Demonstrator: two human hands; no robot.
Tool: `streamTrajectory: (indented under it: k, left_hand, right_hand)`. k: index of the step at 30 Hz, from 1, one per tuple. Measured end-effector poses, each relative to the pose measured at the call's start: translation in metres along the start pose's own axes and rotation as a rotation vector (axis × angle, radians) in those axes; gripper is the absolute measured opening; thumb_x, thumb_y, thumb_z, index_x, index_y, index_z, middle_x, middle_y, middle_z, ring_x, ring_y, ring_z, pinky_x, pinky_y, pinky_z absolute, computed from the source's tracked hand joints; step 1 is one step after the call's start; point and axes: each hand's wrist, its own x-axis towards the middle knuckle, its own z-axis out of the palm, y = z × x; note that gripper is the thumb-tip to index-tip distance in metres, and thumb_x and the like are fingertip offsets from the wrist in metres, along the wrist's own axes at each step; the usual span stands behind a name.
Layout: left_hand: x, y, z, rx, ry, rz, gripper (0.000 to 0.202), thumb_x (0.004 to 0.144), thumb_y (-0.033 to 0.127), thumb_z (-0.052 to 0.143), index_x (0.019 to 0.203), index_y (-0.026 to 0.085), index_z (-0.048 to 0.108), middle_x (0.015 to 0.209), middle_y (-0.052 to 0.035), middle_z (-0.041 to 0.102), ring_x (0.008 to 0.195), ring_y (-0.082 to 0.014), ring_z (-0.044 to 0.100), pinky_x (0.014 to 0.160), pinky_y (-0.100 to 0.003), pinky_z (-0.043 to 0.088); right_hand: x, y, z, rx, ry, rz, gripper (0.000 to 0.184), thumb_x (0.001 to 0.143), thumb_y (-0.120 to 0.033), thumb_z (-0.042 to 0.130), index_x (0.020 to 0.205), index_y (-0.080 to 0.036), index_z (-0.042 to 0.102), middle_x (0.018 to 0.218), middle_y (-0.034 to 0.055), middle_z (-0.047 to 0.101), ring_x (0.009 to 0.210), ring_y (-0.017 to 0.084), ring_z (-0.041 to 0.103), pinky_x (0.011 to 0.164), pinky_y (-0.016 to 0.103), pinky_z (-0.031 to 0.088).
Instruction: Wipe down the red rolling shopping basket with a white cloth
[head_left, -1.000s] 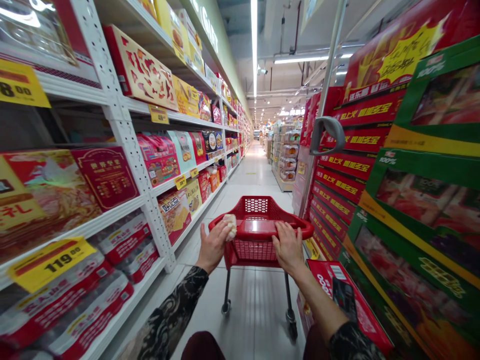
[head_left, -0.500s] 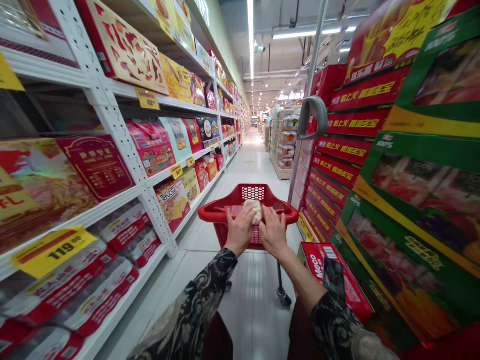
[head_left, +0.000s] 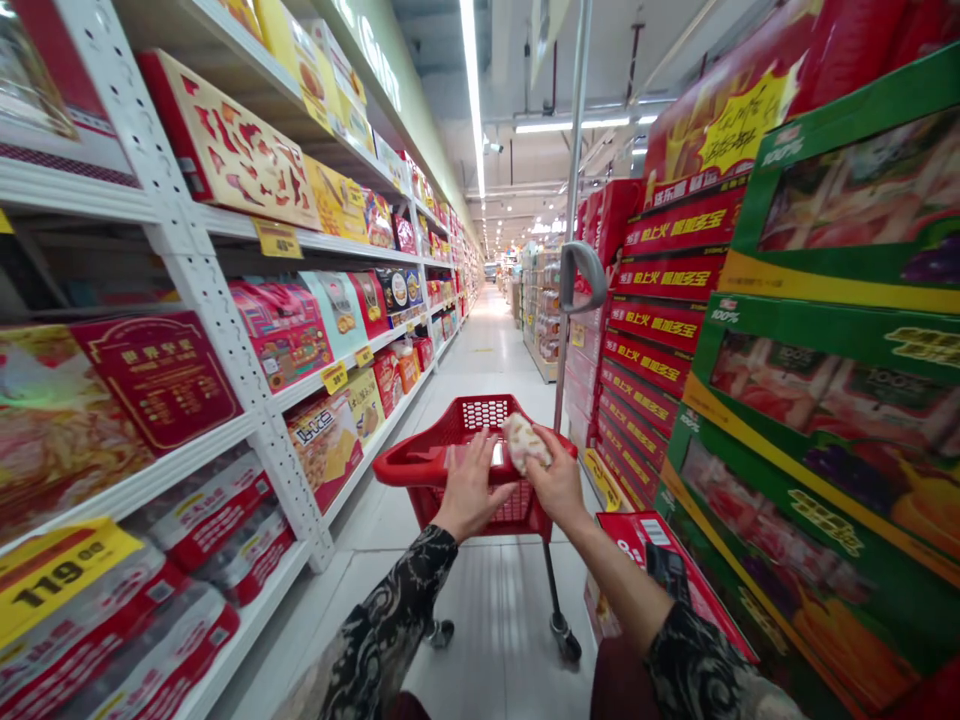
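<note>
Shelves (head_left: 202,290) rise beside the red cart (head_left: 405,468). Over its near edge, a pale wad (head_left: 527,443) has just passed to the right hand (head_left: 559,485), which grips it, leaving the left hand (head_left: 469,492) free, fingers spread wide.

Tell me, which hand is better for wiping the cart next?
Probably the right hand: it grips the white cloth, close to the cart. The left hand is open, with no cloth to be seen in it.
</note>
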Motion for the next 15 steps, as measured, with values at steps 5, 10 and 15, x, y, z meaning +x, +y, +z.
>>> streamTrajectory:
  k: [5,10,15]
  left_hand:
    - [0.002,-0.018,-0.003,0.121,-0.017,-0.032,0.048,0.081,0.047,0.047,0.125,0.025,0.046,0.135,-0.0084,0.045,0.129,-0.0283,0.034,0.104,-0.066,0.006]
    - [-0.001,-0.023,-0.002,0.089,0.002,-0.004,0.050,0.081,0.047,0.046,0.125,0.023,0.046,0.134,-0.0089,0.047,0.127,-0.0273,0.037,0.104,-0.066,0.004]
    - [-0.006,-0.033,-0.003,0.058,0.019,0.036,0.051,0.078,0.046,0.051,0.125,0.024,0.047,0.133,-0.0090,0.049,0.126,-0.0278,0.038,0.104,-0.065,0.002]
  right_hand:
    - [0.105,-0.006,-0.032,-0.359,0.144,-0.544,0.038,0.082,-0.009,0.038,0.113,-0.020,0.058,0.127,0.0076,0.052,0.120,0.019,0.044,0.101,0.038,0.037]
    - [0.160,0.021,-0.034,-0.744,-0.166,-0.727,0.035,0.087,-0.009,0.038,0.115,-0.017,0.057,0.133,0.0080,0.047,0.130,0.024,0.032,0.105,0.047,0.027]
    - [0.118,0.062,-0.027,-0.852,-0.444,-0.765,0.038,0.087,-0.006,0.038,0.120,-0.014,0.054,0.135,0.0091,0.046,0.129,0.023,0.034,0.106,0.045,0.027]
